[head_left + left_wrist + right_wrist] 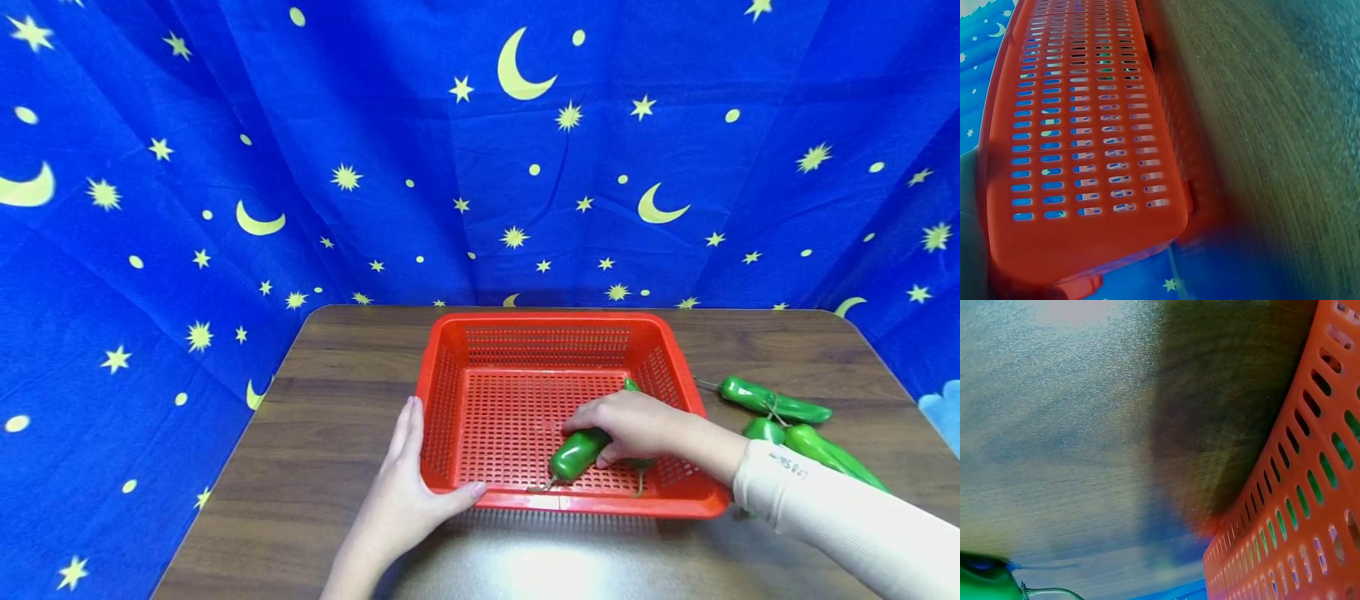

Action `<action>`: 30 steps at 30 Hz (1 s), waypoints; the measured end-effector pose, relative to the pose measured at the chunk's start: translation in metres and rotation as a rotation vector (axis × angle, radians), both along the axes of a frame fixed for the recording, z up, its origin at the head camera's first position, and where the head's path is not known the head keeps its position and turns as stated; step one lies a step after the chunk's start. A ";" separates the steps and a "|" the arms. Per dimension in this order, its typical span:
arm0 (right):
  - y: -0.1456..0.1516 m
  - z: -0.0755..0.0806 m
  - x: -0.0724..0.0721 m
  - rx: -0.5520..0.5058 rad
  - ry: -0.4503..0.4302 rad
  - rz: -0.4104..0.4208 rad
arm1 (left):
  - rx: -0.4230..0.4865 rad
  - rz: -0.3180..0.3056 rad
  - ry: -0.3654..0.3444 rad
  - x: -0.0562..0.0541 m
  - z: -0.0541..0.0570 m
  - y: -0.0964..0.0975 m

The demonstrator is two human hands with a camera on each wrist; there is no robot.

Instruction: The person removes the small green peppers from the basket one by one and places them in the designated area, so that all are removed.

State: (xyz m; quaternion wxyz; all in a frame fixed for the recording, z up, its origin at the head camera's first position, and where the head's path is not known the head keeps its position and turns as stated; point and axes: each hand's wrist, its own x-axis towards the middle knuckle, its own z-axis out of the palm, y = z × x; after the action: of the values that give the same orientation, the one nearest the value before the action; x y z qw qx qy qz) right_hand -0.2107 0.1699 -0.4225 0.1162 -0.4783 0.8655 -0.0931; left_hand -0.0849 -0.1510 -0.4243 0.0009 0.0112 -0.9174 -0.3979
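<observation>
A red plastic basket (555, 317) with slotted walls stands on the table. Inside it, my right hand (626, 425) grips a shiny green pepper (576, 455), whose stem points toward the front wall. Parts of other green peppers (631, 384) show behind and below that hand, mostly hidden by it. My left hand (411, 492) rests at the basket's front left corner, fingers straight along the left side and thumb on the front rim. The left wrist view shows the basket's slotted outer wall (1085, 240) up close; in the right wrist view another basket wall (1310, 506) runs down the right.
Several green peppers (776, 402) lie on the wooden table (330, 400) to the right of the basket, partly behind my right sleeve (847, 521). One pepper (985, 581) shows in the right wrist view's lower left corner. A blue star-and-moon curtain (420, 133) surrounds the table's back and sides.
</observation>
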 end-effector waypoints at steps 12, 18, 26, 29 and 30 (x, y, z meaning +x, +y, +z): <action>0.002 -0.002 0.001 0.027 0.056 0.043 | -0.003 0.004 -0.011 0.000 0.001 0.001; 0.004 -0.003 0.001 0.039 0.107 0.061 | -0.013 0.005 -0.012 0.001 0.000 0.000; 0.003 -0.005 -0.002 0.022 0.116 0.052 | -0.005 -0.001 0.000 0.000 -0.001 0.000; 0.001 -0.004 -0.003 -0.010 0.099 0.049 | -0.004 0.000 0.005 0.000 -0.002 0.000; 0.000 -0.004 -0.003 -0.020 0.090 0.049 | -0.004 0.001 0.006 0.000 -0.002 0.000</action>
State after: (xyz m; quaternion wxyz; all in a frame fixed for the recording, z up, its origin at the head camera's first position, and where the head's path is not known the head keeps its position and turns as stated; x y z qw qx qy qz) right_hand -0.2141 0.1702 -0.4263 0.0749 -0.5043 0.8568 -0.0772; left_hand -0.0853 -0.1509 -0.4262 0.0038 0.0106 -0.9182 -0.3960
